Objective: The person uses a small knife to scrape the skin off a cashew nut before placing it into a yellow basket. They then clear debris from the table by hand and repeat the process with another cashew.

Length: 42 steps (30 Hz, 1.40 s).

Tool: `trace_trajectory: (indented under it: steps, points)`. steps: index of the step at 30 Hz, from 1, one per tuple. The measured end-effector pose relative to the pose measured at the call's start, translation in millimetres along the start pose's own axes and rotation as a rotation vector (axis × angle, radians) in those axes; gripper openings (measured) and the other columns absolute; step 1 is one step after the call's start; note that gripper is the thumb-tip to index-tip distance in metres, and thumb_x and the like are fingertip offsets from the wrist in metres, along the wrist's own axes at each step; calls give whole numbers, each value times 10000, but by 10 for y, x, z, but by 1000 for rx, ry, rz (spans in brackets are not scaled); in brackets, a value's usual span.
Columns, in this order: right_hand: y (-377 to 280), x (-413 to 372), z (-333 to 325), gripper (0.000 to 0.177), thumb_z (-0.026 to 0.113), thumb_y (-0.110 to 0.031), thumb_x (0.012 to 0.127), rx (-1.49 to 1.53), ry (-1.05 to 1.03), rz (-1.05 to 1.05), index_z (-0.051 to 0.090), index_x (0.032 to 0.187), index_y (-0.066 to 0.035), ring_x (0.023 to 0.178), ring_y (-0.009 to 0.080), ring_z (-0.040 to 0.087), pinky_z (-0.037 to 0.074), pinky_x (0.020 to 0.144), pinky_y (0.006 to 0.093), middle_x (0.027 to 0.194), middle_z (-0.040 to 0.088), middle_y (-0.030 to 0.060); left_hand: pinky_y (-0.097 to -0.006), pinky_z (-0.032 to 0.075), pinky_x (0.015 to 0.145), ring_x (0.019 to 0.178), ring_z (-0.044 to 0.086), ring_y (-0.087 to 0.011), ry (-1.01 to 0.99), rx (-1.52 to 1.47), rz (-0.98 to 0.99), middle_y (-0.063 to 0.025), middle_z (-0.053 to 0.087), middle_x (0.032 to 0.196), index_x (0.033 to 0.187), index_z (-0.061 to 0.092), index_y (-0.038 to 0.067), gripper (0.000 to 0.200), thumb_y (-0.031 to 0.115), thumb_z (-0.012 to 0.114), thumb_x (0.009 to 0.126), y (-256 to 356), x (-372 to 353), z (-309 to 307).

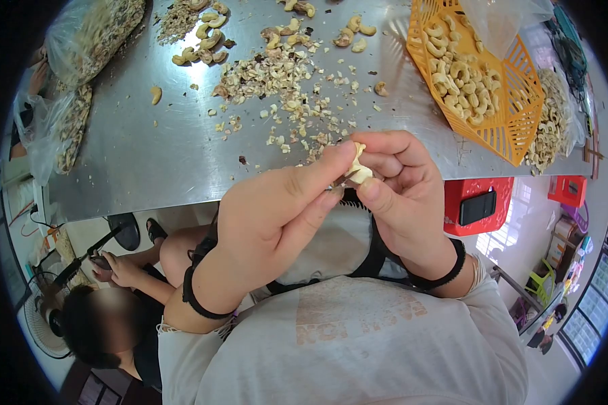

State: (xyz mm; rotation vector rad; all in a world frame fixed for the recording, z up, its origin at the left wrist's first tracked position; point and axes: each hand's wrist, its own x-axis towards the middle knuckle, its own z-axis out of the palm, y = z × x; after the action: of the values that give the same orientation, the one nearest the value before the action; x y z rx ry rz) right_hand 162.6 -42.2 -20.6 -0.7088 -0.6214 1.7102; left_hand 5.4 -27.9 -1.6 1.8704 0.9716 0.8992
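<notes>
Over the front edge of the metal table, my left hand (270,212) pinches a small knife (345,179), with a short bit of dark blade showing between its fingertips. The blade lies against a pale cashew (363,174). My right hand (405,185) grips that cashew between thumb and fingers, its outer fingers curled in. Both sets of fingertips nearly meet around the nut, hiding part of it and most of the knife. Just beyond my hands, cashew scraps and skin flakes (270,77) are strewn over the tabletop (155,158).
An orange plastic basket (530,121) of peeled cashews sits at the right, near more cashews in a clear bag (550,128). Filled plastic bags (94,40) lie at the left. A phone (478,208) rests on a red stool (456,219). Another person (132,270) sits at the lower left.
</notes>
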Motion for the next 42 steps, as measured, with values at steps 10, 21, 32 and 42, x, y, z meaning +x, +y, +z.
trace_trajectory:
  steps: [10,21,32,42]
  points:
    - [-10,12,-15,316,549,14,762,-21,-99,-37,427,1053,19,930,180,535,458,803,304,986,550,141,-228,444,585,659,589,-180,45,-149,-23,-117,596,800,1137,476,41,411,-41,507,736,-25,1,-10]
    - [-21,-11,-23,331,559,35,747,-52,-116,-17,457,1061,27,909,164,545,458,787,270,987,549,121,-218,433,545,616,581,-174,-49,-124,9,-113,598,778,1105,511,55,382,-12,540,729,-61,-4,-82]
    - [-22,16,-25,328,554,48,745,-69,-144,-18,450,1056,32,943,169,528,443,811,273,984,543,115,-213,448,644,729,585,-138,-31,-306,-189,-112,601,864,1093,505,4,308,-11,482,786,-21,-40,-95]
    - [-14,30,-36,373,607,56,697,-166,-136,-42,464,1040,24,869,131,528,425,802,275,934,540,72,-180,400,604,656,519,-86,-78,-252,-223,-66,573,784,1196,411,41,450,-8,504,758,-1,-58,-85]
